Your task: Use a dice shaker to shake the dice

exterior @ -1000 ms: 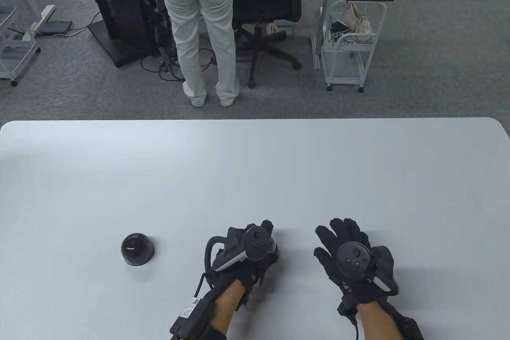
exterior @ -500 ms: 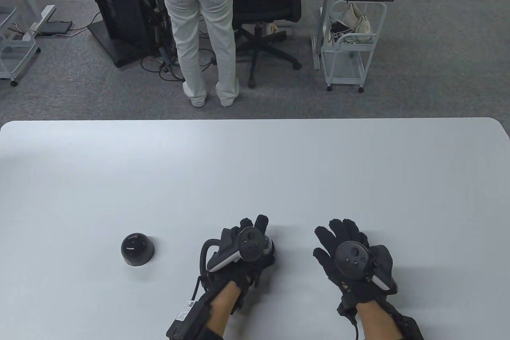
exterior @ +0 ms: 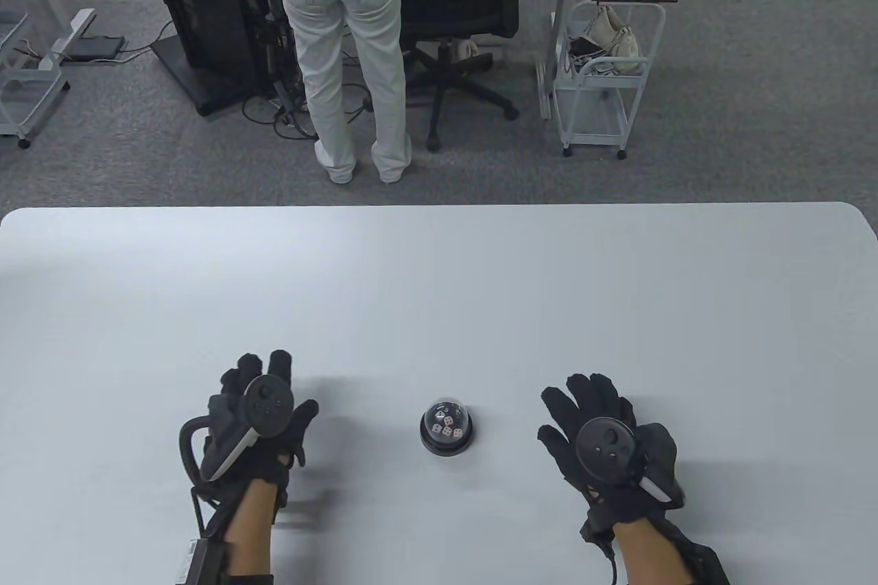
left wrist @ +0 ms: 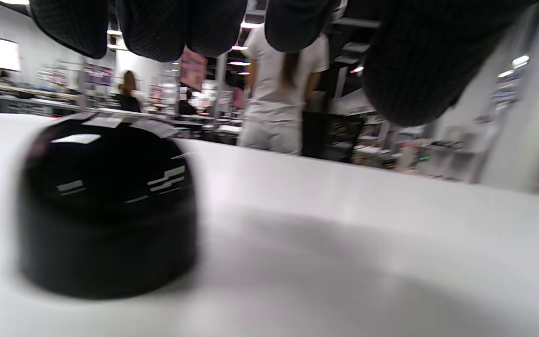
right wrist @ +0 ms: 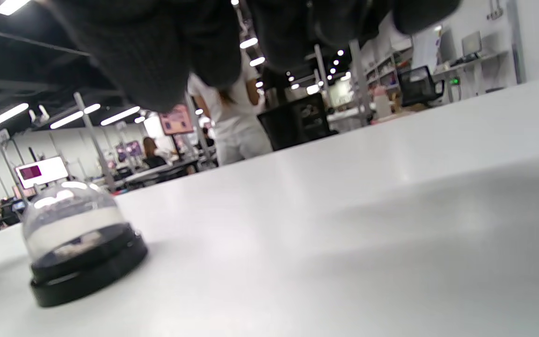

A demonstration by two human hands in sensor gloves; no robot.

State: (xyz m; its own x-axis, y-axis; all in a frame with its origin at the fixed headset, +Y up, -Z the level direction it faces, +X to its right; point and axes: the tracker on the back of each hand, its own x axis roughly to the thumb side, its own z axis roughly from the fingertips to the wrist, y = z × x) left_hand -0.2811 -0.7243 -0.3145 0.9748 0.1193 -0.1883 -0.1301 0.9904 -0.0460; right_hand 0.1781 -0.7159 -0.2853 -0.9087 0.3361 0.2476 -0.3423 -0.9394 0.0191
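Note:
The dice shaker (exterior: 446,429) stands on the white table (exterior: 439,283) between my hands. It has a black base and a clear dome with several white dice inside. It also shows at the left of the right wrist view (right wrist: 80,243). My left hand (exterior: 278,386) hovers with spread fingers over the black dome cover, which it hides in the table view. In the blurred left wrist view the cover (left wrist: 105,210) sits on the table below my fingers (left wrist: 171,28), which do not touch it. My right hand (exterior: 562,407) lies open and empty to the right of the shaker.
Beyond the table's far edge a person in light clothes (exterior: 343,50) stands by a black office chair (exterior: 466,16). A white cart (exterior: 603,77) stands at the back right.
My left hand has let go of the shaker at the middle and moved left over the black cover. The shaker now stands uncovered. My right hand has not moved.

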